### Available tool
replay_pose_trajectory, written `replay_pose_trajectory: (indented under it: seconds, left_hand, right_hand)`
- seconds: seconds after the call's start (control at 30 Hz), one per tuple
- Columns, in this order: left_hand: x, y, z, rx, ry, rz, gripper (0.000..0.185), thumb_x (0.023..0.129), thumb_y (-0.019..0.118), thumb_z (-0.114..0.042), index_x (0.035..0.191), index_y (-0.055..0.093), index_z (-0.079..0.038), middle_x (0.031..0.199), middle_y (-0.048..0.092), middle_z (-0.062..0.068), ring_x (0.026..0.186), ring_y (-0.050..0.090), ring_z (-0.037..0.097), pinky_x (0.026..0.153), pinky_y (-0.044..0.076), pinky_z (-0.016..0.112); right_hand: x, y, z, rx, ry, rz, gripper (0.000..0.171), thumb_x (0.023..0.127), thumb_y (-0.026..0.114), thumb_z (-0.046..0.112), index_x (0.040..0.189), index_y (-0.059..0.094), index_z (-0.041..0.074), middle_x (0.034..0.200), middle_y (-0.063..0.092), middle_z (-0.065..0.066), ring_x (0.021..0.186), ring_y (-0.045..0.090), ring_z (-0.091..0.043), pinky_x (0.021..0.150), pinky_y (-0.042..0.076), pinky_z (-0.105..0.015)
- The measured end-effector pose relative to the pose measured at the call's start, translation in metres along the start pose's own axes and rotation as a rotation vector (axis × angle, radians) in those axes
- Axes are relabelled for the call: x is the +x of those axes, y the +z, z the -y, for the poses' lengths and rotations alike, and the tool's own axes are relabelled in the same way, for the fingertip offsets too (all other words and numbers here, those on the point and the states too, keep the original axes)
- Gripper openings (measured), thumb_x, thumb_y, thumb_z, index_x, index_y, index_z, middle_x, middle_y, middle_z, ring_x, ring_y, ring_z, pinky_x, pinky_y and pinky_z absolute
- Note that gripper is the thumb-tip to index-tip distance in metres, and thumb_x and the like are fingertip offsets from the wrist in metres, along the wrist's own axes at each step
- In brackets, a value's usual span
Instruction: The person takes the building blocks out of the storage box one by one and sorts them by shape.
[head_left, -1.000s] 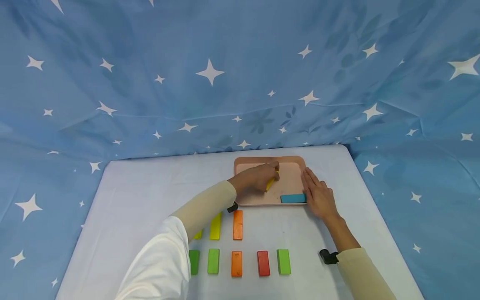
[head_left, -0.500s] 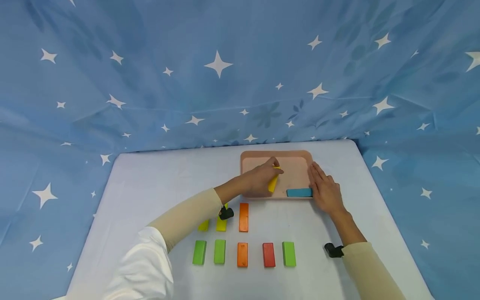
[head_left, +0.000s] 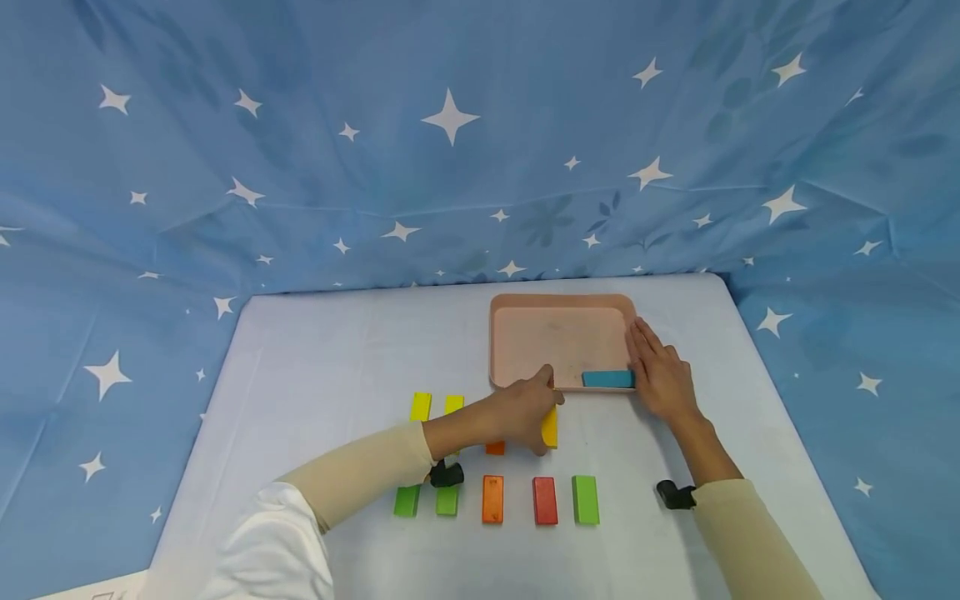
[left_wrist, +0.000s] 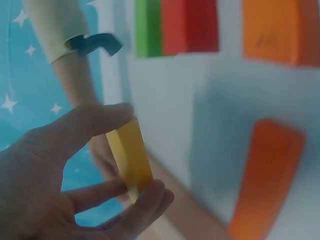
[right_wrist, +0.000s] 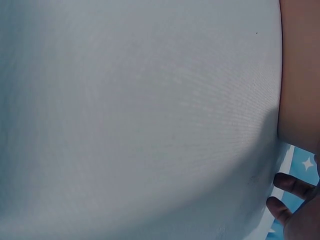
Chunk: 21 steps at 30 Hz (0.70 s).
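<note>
My left hand (head_left: 534,408) pinches a yellow block (head_left: 550,427) between thumb and fingers, just in front of the pink tray (head_left: 525,333) and above the white table. The left wrist view shows the same yellow block (left_wrist: 130,157) held on edge by my left hand (left_wrist: 125,155), with an orange block (left_wrist: 265,180) lying beyond it. My right hand (head_left: 658,377) lies flat with straight fingers against the tray's right side. A blue block (head_left: 607,379) lies in the tray's front right corner, beside that hand.
Two yellow blocks (head_left: 421,406) lie left of my left arm. A front row holds two green blocks (head_left: 407,500), an orange one (head_left: 492,498), a red one (head_left: 545,500) and a green one (head_left: 586,499). Blue starred cloth (head_left: 450,150) surrounds the white table (head_left: 330,367).
My left hand has carried the yellow block out of the tray toward me, down to the table beside the orange block. The right hand stays at the tray's side.
</note>
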<state>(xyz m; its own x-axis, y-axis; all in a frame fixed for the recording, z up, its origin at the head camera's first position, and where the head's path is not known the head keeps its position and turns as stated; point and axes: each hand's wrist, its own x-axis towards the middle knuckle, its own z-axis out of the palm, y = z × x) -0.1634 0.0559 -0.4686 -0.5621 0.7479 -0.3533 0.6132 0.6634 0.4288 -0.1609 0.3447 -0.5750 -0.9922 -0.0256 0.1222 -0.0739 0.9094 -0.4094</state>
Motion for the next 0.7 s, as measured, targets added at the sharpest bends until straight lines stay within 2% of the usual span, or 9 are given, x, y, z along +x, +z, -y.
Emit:
replay_pose_trajectory:
  seconds: [0.17, 0.4, 0.57, 0.7]
  left_hand:
    - [-0.002, 0.019, 0.004, 0.045, -0.021, -0.024, 0.065, 0.073, 0.096, -0.032, 0.127, 0.071, -0.007, 0.126, 0.051, 0.009, 0.079, 0.056, 0.01, 0.068, 0.05, 0.015]
    - [0.002, 0.036, 0.007, 0.194, 0.008, -0.058, 0.058, 0.074, 0.095, -0.035, 0.12, 0.073, -0.008, 0.13, 0.054, 0.01, 0.078, 0.054, 0.009, 0.069, 0.05, 0.013]
    - [0.007, 0.043, 0.005, 0.23, -0.008, -0.049, 0.057, 0.075, 0.094, -0.034, 0.121, 0.072, -0.009, 0.137, 0.052, 0.01, 0.083, 0.056, 0.01, 0.071, 0.052, 0.014]
    - [0.009, 0.046, 0.004, 0.275, -0.001, -0.049, 0.059, 0.075, 0.094, -0.037, 0.123, 0.071, -0.01, 0.145, 0.05, 0.013, 0.095, 0.06, 0.012, 0.08, 0.055, 0.016]
  right_hand:
    - [0.0, 0.001, 0.0, -0.007, -0.003, -0.008, 0.055, 0.11, 0.045, 0.019, 0.162, 0.034, 0.006, 0.172, 0.027, -0.008, 0.11, 0.055, -0.046, 0.082, 0.046, -0.066]
    - [-0.001, 0.001, 0.0, -0.009, 0.004, -0.012, 0.055, 0.11, 0.045, 0.019, 0.162, 0.034, 0.006, 0.172, 0.028, -0.009, 0.11, 0.055, -0.046, 0.083, 0.046, -0.066]
    - [-0.001, 0.002, 0.0, -0.008, 0.006, -0.018, 0.054, 0.11, 0.045, 0.019, 0.162, 0.034, 0.007, 0.172, 0.028, -0.008, 0.111, 0.055, -0.045, 0.083, 0.045, -0.065]
    - [-0.001, 0.002, 0.0, -0.004, 0.009, -0.029, 0.054, 0.11, 0.044, 0.018, 0.162, 0.034, 0.008, 0.172, 0.029, -0.007, 0.11, 0.055, -0.045, 0.083, 0.045, -0.065]
